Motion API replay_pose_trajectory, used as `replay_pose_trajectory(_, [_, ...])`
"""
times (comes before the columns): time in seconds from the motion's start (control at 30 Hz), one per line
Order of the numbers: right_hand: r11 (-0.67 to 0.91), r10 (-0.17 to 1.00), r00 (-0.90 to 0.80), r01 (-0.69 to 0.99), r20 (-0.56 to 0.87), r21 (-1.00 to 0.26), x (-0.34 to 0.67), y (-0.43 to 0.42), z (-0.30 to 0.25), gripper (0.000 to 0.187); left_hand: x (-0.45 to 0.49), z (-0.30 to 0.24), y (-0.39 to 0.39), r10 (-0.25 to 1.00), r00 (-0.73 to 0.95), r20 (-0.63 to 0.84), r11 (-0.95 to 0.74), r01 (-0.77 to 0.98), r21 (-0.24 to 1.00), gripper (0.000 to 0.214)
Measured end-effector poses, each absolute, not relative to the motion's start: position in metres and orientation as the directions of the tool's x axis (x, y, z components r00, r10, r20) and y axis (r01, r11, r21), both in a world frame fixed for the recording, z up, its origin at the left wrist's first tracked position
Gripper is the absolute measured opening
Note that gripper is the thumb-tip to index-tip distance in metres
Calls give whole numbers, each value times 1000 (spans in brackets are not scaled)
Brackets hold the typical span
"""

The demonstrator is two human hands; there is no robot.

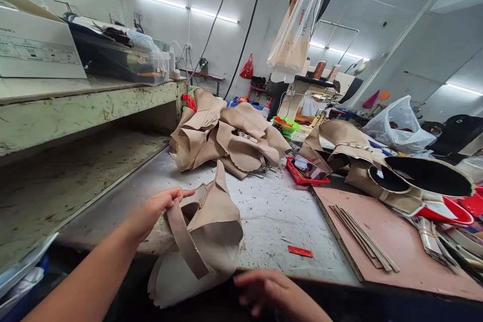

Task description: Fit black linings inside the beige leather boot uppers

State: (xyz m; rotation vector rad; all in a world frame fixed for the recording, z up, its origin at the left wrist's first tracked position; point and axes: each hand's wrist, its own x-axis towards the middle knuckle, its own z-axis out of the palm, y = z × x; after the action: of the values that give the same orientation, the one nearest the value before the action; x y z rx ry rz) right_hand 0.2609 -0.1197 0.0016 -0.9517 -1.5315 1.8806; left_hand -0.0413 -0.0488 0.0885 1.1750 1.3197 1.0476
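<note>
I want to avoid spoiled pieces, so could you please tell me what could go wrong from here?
1. The beige leather piece hangs over the edge of the table, gripped only by the left hand at its strap; it might slide off.
2. The right hand, blurred, is close to the small red tag and could perhaps knock it off the table.
</note>
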Motion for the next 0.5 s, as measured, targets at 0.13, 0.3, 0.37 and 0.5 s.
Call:
replay_pose_trajectory(0.13, [49,900,-398,-310,176,-950,158,-73,-2,63,-29,90,-54,982,127,-140,133,68,989,6])
replay_pose_trajectory(0.3, [-71,964,-260,-471,62,-880,118,-31,37,68,-32,107,-89,982,122,-143,167,-221,961,17])
replay_pose_trajectory(0.37, [-199,949,-314,-599,0,-775,134,-26,61,60,-39,111,-101,991,1,-135,128,-318,939,20])
replay_pose_trajectory(0.5, [-475,792,-598,-478,-122,-739,182,-36,91,54,-53,100,-114,969,-143,-200,125,-418,900,23])
